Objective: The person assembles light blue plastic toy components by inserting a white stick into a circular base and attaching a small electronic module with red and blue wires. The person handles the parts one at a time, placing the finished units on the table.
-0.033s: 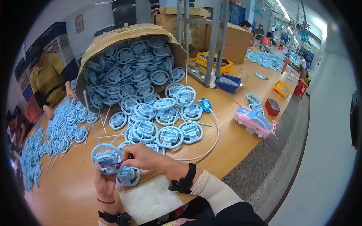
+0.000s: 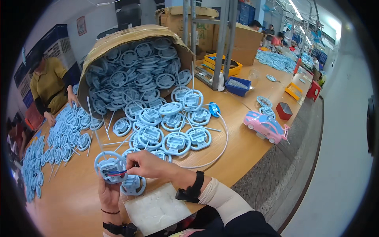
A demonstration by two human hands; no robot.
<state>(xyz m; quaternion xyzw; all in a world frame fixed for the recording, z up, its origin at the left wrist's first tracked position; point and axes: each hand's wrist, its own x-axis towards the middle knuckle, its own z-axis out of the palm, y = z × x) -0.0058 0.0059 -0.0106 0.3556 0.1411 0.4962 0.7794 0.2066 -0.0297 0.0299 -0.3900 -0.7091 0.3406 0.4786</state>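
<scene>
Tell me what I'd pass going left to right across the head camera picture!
Co-worker in a mustard top → held light-blue toy wheel → right hand → small blue gadget → pink toy car → red stool.

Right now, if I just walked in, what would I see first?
Probably the big cardboard box tipped open on the table, crammed with light-blue wheel-shaped pieces, with more in front. Next, maybe the pink toy car near the table's right edge. Down low, the left hand holds one piece while the right hand seems to pinch red and blue wires.
</scene>
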